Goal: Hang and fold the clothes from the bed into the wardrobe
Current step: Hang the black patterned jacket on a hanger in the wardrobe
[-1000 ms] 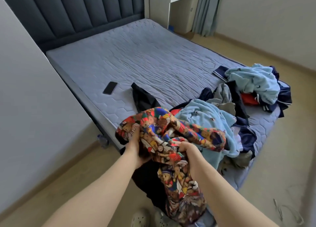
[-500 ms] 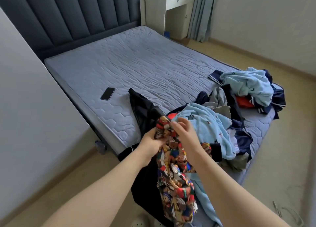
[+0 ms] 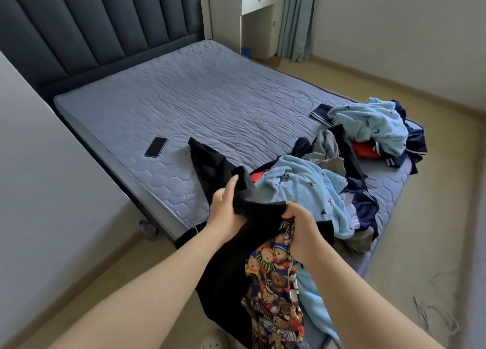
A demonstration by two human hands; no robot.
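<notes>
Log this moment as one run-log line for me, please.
left hand: grips black fabric | right hand: grips black fabric and bear-print fabric | clothes pile: on bed

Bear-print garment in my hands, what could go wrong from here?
The bear-print garment hangs down toward the floor by your shoe; you might step on it.
Your right hand bunches it with black fabric that your left hand also grips, so both may tangle.
The black fabric trails on the mattress near the phone; tugging could nudge it.
</notes>
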